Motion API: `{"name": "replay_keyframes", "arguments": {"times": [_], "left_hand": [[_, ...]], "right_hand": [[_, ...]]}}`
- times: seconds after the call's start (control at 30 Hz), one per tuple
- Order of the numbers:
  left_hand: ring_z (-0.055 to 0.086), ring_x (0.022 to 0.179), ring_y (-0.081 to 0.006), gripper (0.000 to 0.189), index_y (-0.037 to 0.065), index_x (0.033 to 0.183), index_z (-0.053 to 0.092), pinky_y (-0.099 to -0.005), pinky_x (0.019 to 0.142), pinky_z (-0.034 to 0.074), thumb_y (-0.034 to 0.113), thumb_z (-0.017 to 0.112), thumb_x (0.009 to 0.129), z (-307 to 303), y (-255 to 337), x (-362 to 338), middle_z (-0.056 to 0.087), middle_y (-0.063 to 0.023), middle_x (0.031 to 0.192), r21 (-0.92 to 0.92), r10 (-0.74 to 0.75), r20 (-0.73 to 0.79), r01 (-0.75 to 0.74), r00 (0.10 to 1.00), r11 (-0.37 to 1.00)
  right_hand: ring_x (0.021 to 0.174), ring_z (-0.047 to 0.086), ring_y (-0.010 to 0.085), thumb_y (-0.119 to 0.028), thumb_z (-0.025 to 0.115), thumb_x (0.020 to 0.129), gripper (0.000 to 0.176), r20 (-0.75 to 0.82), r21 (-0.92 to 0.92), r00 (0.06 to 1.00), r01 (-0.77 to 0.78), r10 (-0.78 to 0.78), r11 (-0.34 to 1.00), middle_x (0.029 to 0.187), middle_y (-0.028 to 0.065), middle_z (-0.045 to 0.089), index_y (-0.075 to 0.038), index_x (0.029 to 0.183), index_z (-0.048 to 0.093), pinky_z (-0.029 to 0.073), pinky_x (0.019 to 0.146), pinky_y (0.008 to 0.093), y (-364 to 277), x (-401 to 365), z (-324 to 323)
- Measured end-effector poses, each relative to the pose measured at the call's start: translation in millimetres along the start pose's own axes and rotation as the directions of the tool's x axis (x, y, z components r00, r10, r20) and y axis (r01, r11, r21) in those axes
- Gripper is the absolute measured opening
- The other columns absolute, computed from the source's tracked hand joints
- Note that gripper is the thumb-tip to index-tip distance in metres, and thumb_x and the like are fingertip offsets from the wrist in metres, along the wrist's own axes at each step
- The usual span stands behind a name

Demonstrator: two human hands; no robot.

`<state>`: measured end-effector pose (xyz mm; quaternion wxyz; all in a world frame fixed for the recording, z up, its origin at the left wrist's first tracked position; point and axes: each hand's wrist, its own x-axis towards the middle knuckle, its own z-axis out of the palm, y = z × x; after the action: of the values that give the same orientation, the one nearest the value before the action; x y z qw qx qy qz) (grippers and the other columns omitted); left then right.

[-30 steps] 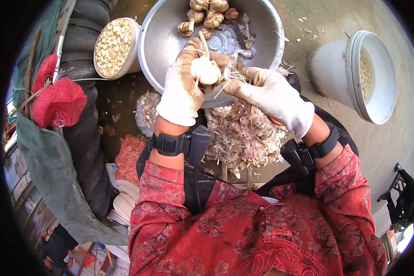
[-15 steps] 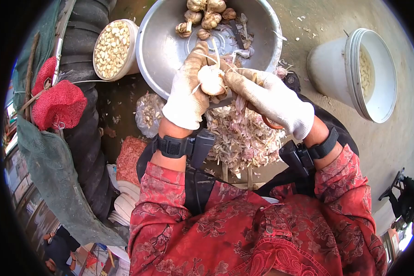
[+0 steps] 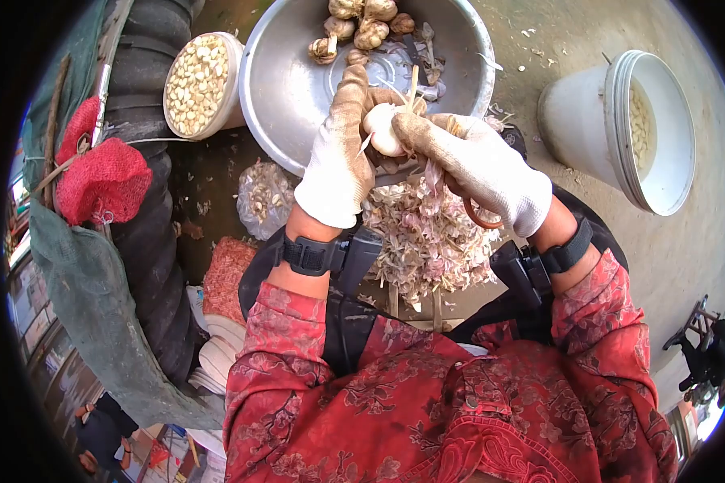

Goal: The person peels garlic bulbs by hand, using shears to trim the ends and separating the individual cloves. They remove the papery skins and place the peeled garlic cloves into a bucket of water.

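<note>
Bright daylight, fisheye-warped dark edges.

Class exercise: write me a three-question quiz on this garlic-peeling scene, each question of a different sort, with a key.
1. True or false: the left hand and right hand both touch the garlic bulb.
2. Where do the unpeeled bulbs lie? A metal basin; B white bucket; C red net bag.
3. Complete: the heap below the hands is garlic ____.
Key: 1 true; 2 A; 3 skins.
</note>
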<state>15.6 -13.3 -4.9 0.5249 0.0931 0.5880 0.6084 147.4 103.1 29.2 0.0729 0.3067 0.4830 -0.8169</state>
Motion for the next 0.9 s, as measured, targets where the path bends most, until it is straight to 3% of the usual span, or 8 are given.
{"name": "replay_keyframes", "arguments": {"times": [0.1,0.3,0.5,0.57,0.63,0.73,0.83,0.9], "left_hand": [[0.057,0.068,-0.0098,0.037,0.009,0.103,0.059,-0.0227,0.058,0.048,0.044,0.05,0.094,9.6,6.0,-1.5,0.059,-0.0004,0.076,-0.085,0.095,0.133,-0.084,0.987,0.993],[0.053,0.052,-0.0081,0.037,0.011,0.108,0.058,-0.0195,0.042,0.04,0.044,0.053,0.092,17.3,3.0,-3.4,0.059,0.0004,0.075,-0.137,-0.105,-0.036,0.099,0.994,0.986],[0.06,0.07,-0.011,0.036,0.008,0.102,0.059,-0.0235,0.057,0.05,0.043,0.051,0.094,17.6,4.8,-4.3,0.064,-0.0036,0.086,-0.181,-0.086,-0.082,0.07,0.993,0.981],[0.061,0.07,-0.0126,0.037,0.007,0.101,0.059,-0.0245,0.059,0.051,0.043,0.05,0.095,17.5,4.9,-2.1,0.065,-0.0047,0.087,-0.191,-0.087,-0.098,0.067,0.991,0.979],[0.061,0.07,-0.0141,0.039,0.006,0.1,0.059,-0.0255,0.062,0.052,0.043,0.048,0.095,17.9,2.7,-2.0,0.065,-0.0058,0.088,-0.201,-0.088,-0.113,0.064,0.99,0.977],[0.061,0.068,-0.0155,0.039,0.005,0.097,0.058,-0.0263,0.061,0.052,0.043,0.048,0.096,18.3,-2.9,-3.0,0.065,-0.0063,0.084,-0.01,0.174,-0.11,-0.176,0.979,0.984],[0.059,0.063,-0.0158,0.04,0.003,0.097,0.058,-0.026,0.057,0.05,0.041,0.047,0.096,4.4,0.6,6.9,0.064,-0.0072,0.08,-0.158,-0.057,-0.058,0.047,0.997,0.986],[0.062,0.064,-0.0186,0.046,-0.002,0.107,0.058,-0.0257,0.055,0.05,0.04,0.041,0.098,-10.4,3.8,15.5,0.064,-0.011,0.079,-0.221,-0.091,0.096,0.11,0.991,0.969]], "right_hand": [[0.064,0.054,0.0045,-0.041,0.057,0.092,0.04,-0.032,-0.015,0.999,-0.012,0.011,1.0,0.079,0.0002,0.065,-0.003,0.099,0.068,0.043,0.056,0.02,-1.4,-0.5,1.1],[0.059,0.053,0.0054,-0.042,0.055,0.093,0.041,0.01,0.072,0.999,0.048,-0.049,0.996,0.074,0.0011,0.065,-0.004,0.098,0.069,0.044,0.053,0.0215,11.6,6.0,2.6],[0.064,0.058,0.0096,-0.039,0.058,0.091,0.038,-0.067,-0.182,0.981,0.168,-0.182,0.969,0.074,0.0042,0.067,-0.003,0.093,0.07,0.047,0.061,0.0245,23.2,9.3,10.8],[0.065,0.06,0.0152,-0.037,0.061,0.089,0.035,-0.017,-0.514,0.983,0.149,-0.184,0.845,0.074,0.0098,0.067,-0.003,0.093,0.069,0.048,0.064,0.0293,14.6,3.9,8.5],[0.065,0.061,0.0201,-0.037,0.062,0.088,0.034,-0.006,-0.562,0.977,0.172,-0.212,0.809,0.074,0.0133,0.065,-0.004,0.096,0.068,0.049,0.066,0.0329,17.5,4.0,8.0],[0.069,0.063,0.0253,-0.039,0.061,0.089,0.036,0.053,-0.547,0.952,0.28,-0.301,0.789,0.076,0.0145,0.066,-0.005,0.095,0.068,0.049,0.067,0.0337,23.8,4.3,6.2],[0.072,0.064,0.0297,-0.04,0.06,0.088,0.036,0.104,-0.633,0.957,0.274,-0.272,0.724,0.078,0.0161,0.066,-0.005,0.093,0.068,0.049,0.067,0.0348,33.2,5.9,7.2],[0.072,0.063,0.0338,-0.041,0.061,0.088,0.035,0.307,-0.693,0.826,0.535,-0.473,0.484,0.079,0.0176,0.066,-0.007,0.091,0.069,0.05,0.066,0.0363,51.3,4.0,12.3]]}}
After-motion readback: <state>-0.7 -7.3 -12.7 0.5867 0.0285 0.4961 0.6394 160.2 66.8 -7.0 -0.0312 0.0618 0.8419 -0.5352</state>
